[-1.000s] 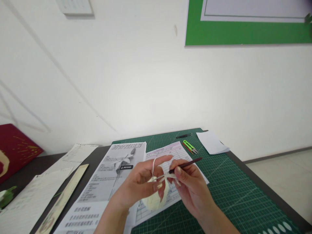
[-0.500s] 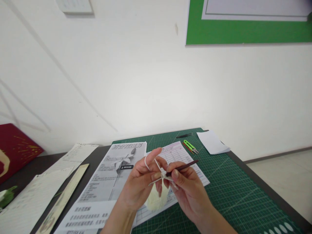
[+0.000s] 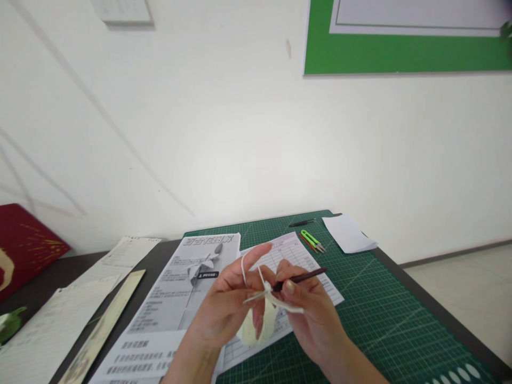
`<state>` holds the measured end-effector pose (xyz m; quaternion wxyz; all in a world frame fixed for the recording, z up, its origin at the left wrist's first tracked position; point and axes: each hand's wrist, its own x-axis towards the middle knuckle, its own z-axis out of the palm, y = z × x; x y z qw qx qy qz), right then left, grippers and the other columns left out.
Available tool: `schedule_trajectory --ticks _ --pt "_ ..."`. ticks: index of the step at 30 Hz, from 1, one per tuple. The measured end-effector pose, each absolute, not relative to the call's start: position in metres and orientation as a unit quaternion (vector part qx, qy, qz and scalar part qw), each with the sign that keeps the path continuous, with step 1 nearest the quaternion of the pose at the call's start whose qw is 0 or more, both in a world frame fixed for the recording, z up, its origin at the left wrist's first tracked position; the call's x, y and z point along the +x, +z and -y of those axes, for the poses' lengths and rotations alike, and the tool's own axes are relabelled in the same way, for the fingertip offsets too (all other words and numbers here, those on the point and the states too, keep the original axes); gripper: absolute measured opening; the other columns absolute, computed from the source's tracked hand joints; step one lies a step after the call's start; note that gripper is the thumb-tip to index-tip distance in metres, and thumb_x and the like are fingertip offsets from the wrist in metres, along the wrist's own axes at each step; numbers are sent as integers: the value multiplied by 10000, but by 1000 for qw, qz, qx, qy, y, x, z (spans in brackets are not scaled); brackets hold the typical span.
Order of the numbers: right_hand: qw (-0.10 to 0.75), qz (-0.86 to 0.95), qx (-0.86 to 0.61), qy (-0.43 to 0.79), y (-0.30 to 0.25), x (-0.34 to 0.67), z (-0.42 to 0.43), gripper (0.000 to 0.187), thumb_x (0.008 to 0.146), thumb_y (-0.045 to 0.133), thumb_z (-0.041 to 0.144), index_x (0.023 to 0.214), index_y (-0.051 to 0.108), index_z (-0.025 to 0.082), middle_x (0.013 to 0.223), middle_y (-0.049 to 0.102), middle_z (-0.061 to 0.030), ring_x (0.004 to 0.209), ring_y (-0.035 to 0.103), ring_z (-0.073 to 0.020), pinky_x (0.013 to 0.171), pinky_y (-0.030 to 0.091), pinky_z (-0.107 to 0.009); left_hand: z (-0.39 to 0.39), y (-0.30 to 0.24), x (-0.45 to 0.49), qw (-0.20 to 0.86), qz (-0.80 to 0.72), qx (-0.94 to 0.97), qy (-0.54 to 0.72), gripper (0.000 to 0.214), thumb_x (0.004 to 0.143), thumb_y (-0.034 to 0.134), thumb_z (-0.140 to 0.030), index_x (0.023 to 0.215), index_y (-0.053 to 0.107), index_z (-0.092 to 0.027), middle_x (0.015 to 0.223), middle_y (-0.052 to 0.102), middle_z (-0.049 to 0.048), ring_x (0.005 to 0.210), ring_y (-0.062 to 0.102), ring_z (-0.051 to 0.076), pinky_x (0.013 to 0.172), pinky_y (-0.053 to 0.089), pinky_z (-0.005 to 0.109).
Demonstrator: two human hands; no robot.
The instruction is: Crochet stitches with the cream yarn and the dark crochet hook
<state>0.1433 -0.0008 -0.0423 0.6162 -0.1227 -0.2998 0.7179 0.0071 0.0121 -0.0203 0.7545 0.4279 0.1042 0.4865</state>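
My left hand [image 3: 220, 306] pinches a small piece of white crochet work [image 3: 294, 308] between thumb and fingers. White yarn [image 3: 242, 271] loops round its raised index finger and runs down to the piece. In my right hand [image 3: 316, 314] is a crochet hook with a dark brown handle [image 3: 310, 275], its tip at the stitches near the left fingertips. A narrow white strip of the work sticks out to the right below the hook. Under the hands, partly hidden by the left fingers, lies a cream yarn ball [image 3: 248, 333] on a printed form [image 3: 288, 250].
A green cutting mat [image 3: 372, 298] covers the table's right side. Green thread snips [image 3: 312, 240], dark tweezers [image 3: 302, 222] and white paper [image 3: 350, 233] lie toward the back. To the left are a printed pattern sheet [image 3: 160, 314], a flat strip [image 3: 106, 325] and handwritten pages [image 3: 68, 320].
My left index finger has stretched further out to the right. The crochet strip now shows more, pointing right beneath the hook. Both hands stay in nearly the same place.
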Motion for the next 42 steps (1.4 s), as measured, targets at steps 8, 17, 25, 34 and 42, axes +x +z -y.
schedule_trajectory --ticks 8,17,25,34,42 --pt "614 291 -152 718 -42 147 -3 111 666 781 253 736 748 174 666 681 -13 633 552 -121 634 426 -245 -10 -11 12 774 -154 331 517 458 606 611 -56 1041 715 -152 424 570 -8 634 573 164 635 442 261" --pt "617 268 -144 726 -46 146 -7 99 656 796 192 725 745 143 673 707 -9 557 556 -72 551 456 -174 -11 -13 8 758 -176 359 516 437 593 625 -63 1017 721 -113 407 509 -15 523 405 116 537 318 233" --pt "594 192 -121 771 -47 143 -4 136 666 806 189 775 726 176 585 720 7 496 630 -60 518 524 -133 -9 -13 7 724 -136 421 530 449 676 616 -120 1119 650 -187 466 450 -42 471 330 96 562 334 256" --pt "661 240 -172 690 -42 148 -1 152 707 774 247 831 746 165 662 756 -45 543 671 -103 554 577 -185 -4 -11 4 668 -216 441 559 457 755 650 -162 1173 543 -310 665 527 -16 615 489 131 567 373 249" --pt "744 423 -274 439 -46 149 8 158 773 687 157 882 751 252 782 751 -41 673 683 -173 609 567 -284 -2 -13 20 524 -253 526 621 387 843 564 -148 1189 545 -321 566 534 -39 572 479 121 564 386 247"
